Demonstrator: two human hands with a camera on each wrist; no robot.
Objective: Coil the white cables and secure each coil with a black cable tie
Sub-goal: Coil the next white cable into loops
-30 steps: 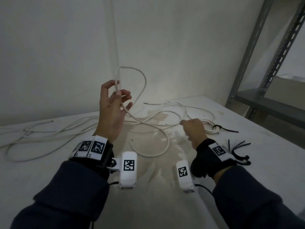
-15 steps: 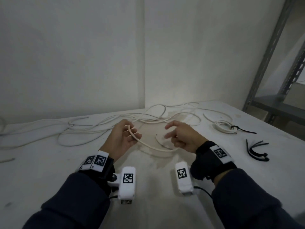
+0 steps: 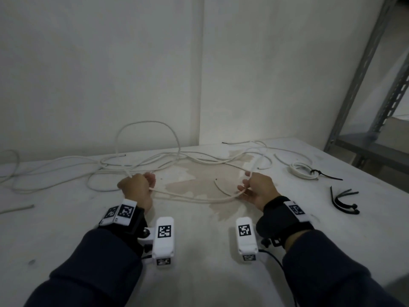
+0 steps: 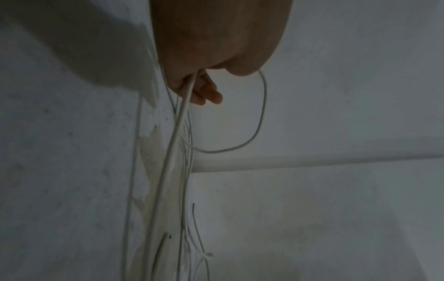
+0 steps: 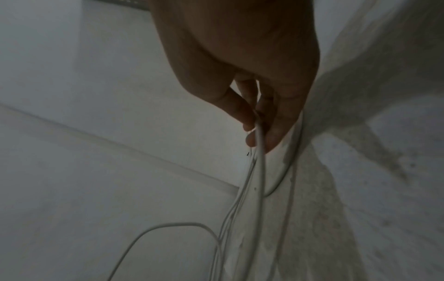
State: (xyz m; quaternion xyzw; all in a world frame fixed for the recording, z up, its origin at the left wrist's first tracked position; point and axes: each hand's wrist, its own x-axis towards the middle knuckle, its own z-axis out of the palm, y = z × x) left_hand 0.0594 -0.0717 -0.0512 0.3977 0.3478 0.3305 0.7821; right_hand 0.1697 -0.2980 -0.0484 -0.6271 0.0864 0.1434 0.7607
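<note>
A white cable [image 3: 194,197] stretches in two strands low over the table between my hands. My left hand [image 3: 138,185] grips its left end in a fist, and a tall loop [image 3: 146,124] rises behind that hand. In the left wrist view the cable [image 4: 177,121] runs out past my curled fingers [image 4: 206,91]. My right hand [image 3: 254,188] pinches the cable's right bend. The right wrist view shows the thumb and fingers [image 5: 250,117] closed on the cable [image 5: 259,152]. More loose white cables [image 3: 66,171] lie tangled at the back left.
A coiled white cable bound with a black tie [image 3: 306,171] lies at the right. Several loose black cable ties [image 3: 344,201] sit nearer the right edge. A short cable piece [image 3: 17,209] lies at far left. A grey metal shelf rack [image 3: 365,89] stands right of the table [image 3: 199,273].
My hands moved apart, pulling the cable out into a long low span. The left hand went from raised and open-fingered to a low fist on the cable; the right hand closed on the bend.
</note>
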